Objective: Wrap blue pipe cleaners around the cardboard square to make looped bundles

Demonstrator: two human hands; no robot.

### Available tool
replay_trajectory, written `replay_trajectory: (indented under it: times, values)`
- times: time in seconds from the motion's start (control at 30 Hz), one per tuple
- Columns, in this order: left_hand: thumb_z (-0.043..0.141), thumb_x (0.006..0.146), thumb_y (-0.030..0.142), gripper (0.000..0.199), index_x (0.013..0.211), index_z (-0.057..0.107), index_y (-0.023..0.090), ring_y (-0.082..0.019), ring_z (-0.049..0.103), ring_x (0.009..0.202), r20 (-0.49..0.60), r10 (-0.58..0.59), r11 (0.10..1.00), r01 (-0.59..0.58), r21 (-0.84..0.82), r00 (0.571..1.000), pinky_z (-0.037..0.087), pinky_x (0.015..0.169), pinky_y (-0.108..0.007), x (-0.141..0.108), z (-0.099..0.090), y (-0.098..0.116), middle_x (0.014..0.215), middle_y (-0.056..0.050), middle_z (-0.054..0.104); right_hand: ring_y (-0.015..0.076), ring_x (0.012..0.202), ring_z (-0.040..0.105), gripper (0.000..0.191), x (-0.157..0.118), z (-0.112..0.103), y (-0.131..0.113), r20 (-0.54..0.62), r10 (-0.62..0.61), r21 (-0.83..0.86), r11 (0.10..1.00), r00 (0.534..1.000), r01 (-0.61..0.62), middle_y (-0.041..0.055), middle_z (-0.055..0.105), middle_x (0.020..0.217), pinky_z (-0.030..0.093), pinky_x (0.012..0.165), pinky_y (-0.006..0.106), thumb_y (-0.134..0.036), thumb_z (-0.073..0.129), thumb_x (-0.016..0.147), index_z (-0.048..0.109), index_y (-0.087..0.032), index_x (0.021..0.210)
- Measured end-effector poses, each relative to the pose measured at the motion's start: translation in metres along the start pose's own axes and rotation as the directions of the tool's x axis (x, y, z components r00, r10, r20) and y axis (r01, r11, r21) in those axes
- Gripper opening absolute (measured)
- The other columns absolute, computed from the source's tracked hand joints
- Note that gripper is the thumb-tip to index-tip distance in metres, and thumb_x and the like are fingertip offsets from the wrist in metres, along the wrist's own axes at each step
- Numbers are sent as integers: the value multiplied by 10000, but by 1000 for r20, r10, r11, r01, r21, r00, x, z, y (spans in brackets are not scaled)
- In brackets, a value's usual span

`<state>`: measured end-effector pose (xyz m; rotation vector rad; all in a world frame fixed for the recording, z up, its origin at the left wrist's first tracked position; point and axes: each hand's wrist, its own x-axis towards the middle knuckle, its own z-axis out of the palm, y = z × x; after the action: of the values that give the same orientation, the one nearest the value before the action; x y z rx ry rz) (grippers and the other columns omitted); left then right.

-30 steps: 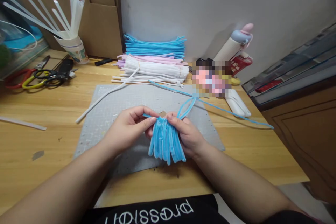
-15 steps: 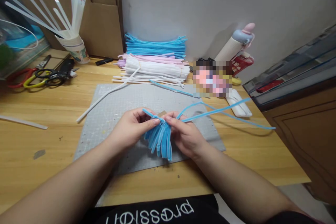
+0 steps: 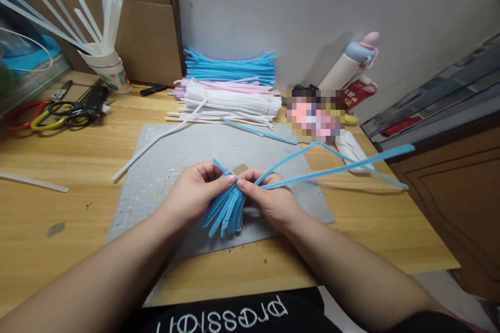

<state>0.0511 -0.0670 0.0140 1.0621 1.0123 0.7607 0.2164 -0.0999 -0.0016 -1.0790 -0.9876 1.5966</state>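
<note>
Over the grey cutting mat (image 3: 156,151), a fan of blue pipe cleaners (image 3: 230,213) hangs down between my two hands. My left hand (image 3: 193,190) pinches its gathered top from the left, thumb on the near side. From the right, my right hand (image 3: 271,200) pinches the same gathered top, its thumb close to the other thumb. Two long blue ends stretch out to the right past my right hand, one bent at a peak, the other nearly straight. A short blue tip sticks up by my left fingers. A small brown card piece (image 3: 240,169) shows behind the thumbs.
Bundles of blue (image 3: 230,69) and white pipe cleaners (image 3: 230,101) lie along the wall. Scissors (image 3: 50,112) and a cup (image 3: 107,70) of white sticks stand at the left. A bottle (image 3: 339,70) and a white packet (image 3: 353,153) are on the right.
The hanging blue strands have swung to the left. My right hand has shifted slightly left and down, and the long blue ends at the right have changed their slant.
</note>
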Motion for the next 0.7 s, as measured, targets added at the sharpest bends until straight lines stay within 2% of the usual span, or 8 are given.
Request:
replay_trajectory:
  times: [0.1,0.33,0.43,0.53,0.63,0.7]
  values:
    - [769,662,355,262,742,638,142,-126,585,635,-10,7,1000,-7,15,1000,454,611,-256,-1,-1,1,703,-9,656,88,584,555,229,0,-1,-1,22,1,-23,1000,1000,-1,-18,629,667,449,555,225,-358,744,729,636,-161,775]
    - [761,666,355,249,772,647,161,-142,604,652,45,30,999,-31,20,999,455,613,-253,-1,1,5,725,-11,676,99,580,556,213,0,0,-6,-73,-51,-42,998,996,48,-11,633,652,449,559,238,-337,756,709,634,-163,729]
    - [749,673,368,275,821,666,152,-166,616,661,95,-13,991,0,135,995,459,611,-276,0,-1,4,758,-35,694,112,603,568,222,1,1,-6,-110,-76,-47,996,991,71,-2,638,670,462,573,249,-336,767,692,630,-164,720]
    - [737,686,382,276,806,677,140,-177,620,666,69,-18,974,2,224,997,460,619,-287,1,-3,3,756,-47,701,99,613,555,214,1,0,-6,-138,-104,-13,995,985,103,-9,628,710,440,556,225,-358,735,732,631,-177,777]
    - [736,696,371,252,789,660,150,-165,626,687,2,41,987,-41,155,999,464,647,-277,2,-5,4,761,-32,698,79,576,519,201,2,-2,-8,-156,-121,71,989,980,133,-32,584,657,403,521,197,-367,703,767,634,-190,831]
    - [742,696,354,238,778,630,161,-153,627,675,7,59,996,-60,66,998,468,648,-267,2,-5,5,740,-12,687,73,548,508,216,2,-3,-9,-151,-102,120,985,983,121,-34,578,618,383,491,185,-363,727,741,634,-181,812]
